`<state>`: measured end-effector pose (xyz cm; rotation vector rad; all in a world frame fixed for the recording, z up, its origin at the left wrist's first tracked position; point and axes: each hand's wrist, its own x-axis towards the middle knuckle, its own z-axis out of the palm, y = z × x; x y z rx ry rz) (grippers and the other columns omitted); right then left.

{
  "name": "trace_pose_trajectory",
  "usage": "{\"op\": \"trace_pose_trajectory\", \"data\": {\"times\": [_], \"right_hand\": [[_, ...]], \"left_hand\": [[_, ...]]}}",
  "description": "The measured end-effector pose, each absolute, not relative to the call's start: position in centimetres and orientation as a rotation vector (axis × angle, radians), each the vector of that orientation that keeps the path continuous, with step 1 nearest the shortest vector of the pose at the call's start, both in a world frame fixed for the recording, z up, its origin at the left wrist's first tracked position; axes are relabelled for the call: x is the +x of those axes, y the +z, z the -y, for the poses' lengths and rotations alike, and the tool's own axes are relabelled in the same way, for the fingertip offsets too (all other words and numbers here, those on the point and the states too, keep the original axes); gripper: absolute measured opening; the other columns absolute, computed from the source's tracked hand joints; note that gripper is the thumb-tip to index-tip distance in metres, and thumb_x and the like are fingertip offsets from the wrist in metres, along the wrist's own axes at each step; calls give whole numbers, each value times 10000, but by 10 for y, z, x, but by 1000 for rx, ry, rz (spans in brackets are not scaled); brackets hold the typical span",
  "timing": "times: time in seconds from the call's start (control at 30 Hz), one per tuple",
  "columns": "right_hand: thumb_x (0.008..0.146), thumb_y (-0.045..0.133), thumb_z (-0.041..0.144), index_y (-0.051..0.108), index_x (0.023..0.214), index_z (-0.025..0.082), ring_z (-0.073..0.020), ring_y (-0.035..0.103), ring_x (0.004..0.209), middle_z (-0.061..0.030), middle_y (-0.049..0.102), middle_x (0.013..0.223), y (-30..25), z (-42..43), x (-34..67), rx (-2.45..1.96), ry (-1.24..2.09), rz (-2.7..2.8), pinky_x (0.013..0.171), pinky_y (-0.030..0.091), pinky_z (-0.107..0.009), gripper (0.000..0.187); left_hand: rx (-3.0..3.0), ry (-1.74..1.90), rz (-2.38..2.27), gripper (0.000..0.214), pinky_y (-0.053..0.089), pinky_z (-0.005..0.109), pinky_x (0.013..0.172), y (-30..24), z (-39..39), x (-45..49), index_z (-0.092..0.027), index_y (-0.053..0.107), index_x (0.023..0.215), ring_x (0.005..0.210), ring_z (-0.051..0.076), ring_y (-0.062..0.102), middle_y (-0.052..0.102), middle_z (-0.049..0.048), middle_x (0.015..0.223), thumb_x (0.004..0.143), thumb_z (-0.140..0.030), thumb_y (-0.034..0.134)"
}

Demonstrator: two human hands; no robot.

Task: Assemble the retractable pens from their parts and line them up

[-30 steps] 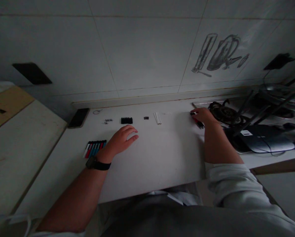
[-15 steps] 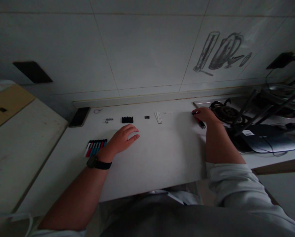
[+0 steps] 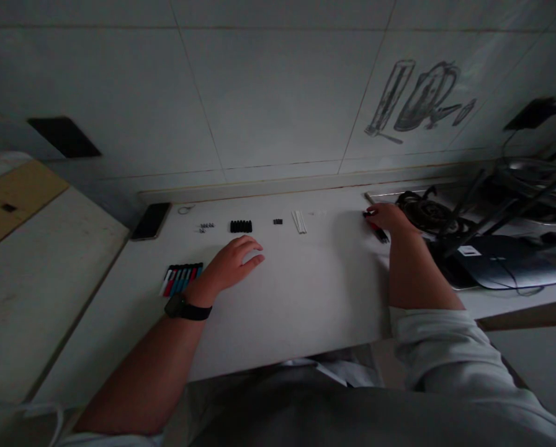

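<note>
Under the right hand point(image 3: 386, 217) lie black-and-red pieces point(image 3: 379, 234).

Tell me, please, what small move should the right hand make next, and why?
Perhaps the right hand should close on the red-and-black item and lift it slightly. The hand seems to touch this item's far end, while the left hand looks empty, open over the white table.
</note>
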<state>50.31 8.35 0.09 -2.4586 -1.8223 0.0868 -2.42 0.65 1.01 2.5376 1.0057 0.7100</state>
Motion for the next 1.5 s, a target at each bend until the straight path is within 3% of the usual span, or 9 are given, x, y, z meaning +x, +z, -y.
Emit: {"op": "trace_pose_trajectory", "data": {"times": [0.63, 0.83, 0.97, 1.17, 1.3, 1.5], "right_hand": [[844, 666, 319, 761, 1242, 183, -308, 699, 1096, -130, 767, 1215, 18, -75, 494, -2413, -58, 1637, 964, 519, -379, 431], [888, 600, 299, 748, 1210, 187, -309, 691, 1025, -128, 772, 1094, 46, -64, 457, -2143, -137, 1581, 942, 522, -403, 371], [937, 553, 297, 732, 1209, 205, -274, 690, 950, -122, 753, 1097, 61, -55, 404, -1926, -105, 1670, 922, 522, -391, 338], [966, 557, 299, 736, 1186, 226, -190, 688, 793, -76, 757, 1064, 49, -22, 293, -1546, 191, 2099, 811, 525, -314, 293], [980, 552, 269, 751, 1165, 245, -201, 698, 866, -74, 746, 1091, 31, 1, 248, -1418, 330, 2511, 804, 509, -304, 272], [1018, 520, 299, 753, 1174, 232, -218, 690, 968, -95, 713, 1131, 21, 4, 240, -1392, 329, 2677, 836, 494, -294, 288]], "left_hand": [[2562, 691, -1011, 306, 527, 449, 1051, 13, -5, -24, -225, 674, 1162, 1138, 240, 634, 664, 84, 1177, 1054, -461, 513], [2560, 700, -1039, 287, 543, 418, 1005, 15, -3, -23, -217, 672, 1174, 1109, 227, 638, 668, 79, 1168, 1056, -431, 522], [2537, 694, -1114, 269, 565, 376, 898, 18, 1, -22, -212, 672, 1188, 945, 194, 655, 680, 74, 1156, 1045, -406, 553], [2568, 697, -1171, 218, 549, 371, 894, 24, 3, -23, -203, 679, 1152, 953, 208, 664, 695, 71, 1071, 1038, -354, 572], [2555, 707, -1226, 185, 541, 371, 900, 29, 4, -26, -215, 690, 1133, 969, 212, 666, 702, 69, 1066, 1026, -331, 592], [2414, 920, -1441, 177, 527, 334, 814, 50, -3, -53, -221, 718, 1072, 788, 164, 623, 707, 45, 990, 1003, -347, 614]]}}
